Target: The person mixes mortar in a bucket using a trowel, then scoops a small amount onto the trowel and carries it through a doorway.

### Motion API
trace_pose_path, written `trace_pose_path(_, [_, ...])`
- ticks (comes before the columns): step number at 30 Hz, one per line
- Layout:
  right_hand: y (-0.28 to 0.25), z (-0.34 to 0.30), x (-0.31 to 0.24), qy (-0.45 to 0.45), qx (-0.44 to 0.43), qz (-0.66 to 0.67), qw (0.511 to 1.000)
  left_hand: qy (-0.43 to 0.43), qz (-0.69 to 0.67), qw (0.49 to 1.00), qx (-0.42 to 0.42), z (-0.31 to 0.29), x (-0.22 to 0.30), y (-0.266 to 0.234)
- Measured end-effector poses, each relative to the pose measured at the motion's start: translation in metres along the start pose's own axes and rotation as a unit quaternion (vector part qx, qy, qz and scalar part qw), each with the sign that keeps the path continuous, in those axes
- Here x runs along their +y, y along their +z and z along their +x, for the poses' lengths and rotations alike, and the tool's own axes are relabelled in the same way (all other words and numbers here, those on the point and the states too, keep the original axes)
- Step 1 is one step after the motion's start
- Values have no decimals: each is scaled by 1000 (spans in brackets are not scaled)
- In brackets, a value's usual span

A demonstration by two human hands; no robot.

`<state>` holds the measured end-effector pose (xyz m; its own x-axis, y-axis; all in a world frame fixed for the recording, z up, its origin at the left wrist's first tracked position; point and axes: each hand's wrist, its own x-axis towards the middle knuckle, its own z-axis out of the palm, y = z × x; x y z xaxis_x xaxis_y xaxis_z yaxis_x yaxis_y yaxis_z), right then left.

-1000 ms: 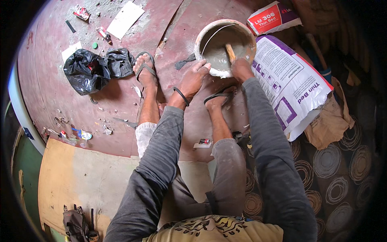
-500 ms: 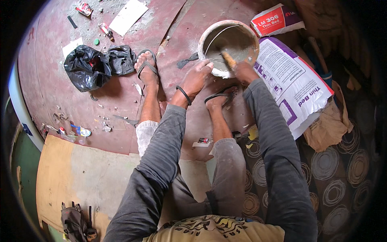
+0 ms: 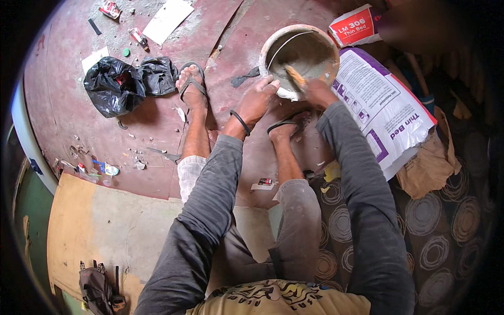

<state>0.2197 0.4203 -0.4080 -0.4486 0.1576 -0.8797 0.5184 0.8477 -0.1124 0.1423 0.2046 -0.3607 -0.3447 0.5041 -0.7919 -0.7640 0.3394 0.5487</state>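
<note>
A round bucket [image 3: 334, 59] with a pale, mortar-smeared rim and a wire handle stands on the floor in front of me, with wet grey mortar [image 3: 311, 59] inside. My left hand [image 3: 255, 101] is closed on its near-left rim, with a dark band around the wrist. My right hand [image 3: 318, 93] is at the near-right rim, wrapped round a wooden-handled tool [image 3: 296, 77] that slants into the bucket. The tool's working end cannot be made out in the mortar. My sandalled feet rest on either side, the right one just below the bucket.
A white and purple sack [image 3: 386, 107] lies right of the bucket, with a red and white packet [image 3: 353, 27] beyond it and brown paper [image 3: 428, 165] below. Black plastic bags [image 3: 113, 86] sit at left. Scraps and white sheets [image 3: 168, 22] litter the red floor; a backpack [image 3: 96, 289] lies lower left.
The wooden-handled tool and my right hand have shifted slightly within the bucket. My left hand keeps its place on the rim. A dark blurred shape now shows at the upper right.
</note>
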Motion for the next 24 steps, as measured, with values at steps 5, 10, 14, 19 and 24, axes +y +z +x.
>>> trace_pose_path(5, [0, 9, -14, 37, 58, 63, 996, 14, 58, 998, 6, 3, -11, -3])
trace_pose_path(10, [-30, 1, 2, 2, -79, -49, 996, 15, 40, 999, 18, 0, -7, -1])
trace_pose_path(14, [-5, 21, 3, 48, 107, 75, 990, 23, 25, 999, 7, 2, -5, 7])
trace_pose_path(19, [-10, 37, 63, 25, -113, -105, 988, 19, 18, 1000, 1, 3, 4, 10])
trace_pose_path(24, [-16, 7, -38, 58, 17, 97, 994, 3, 22, 1000, 20, -5, -7, -4])
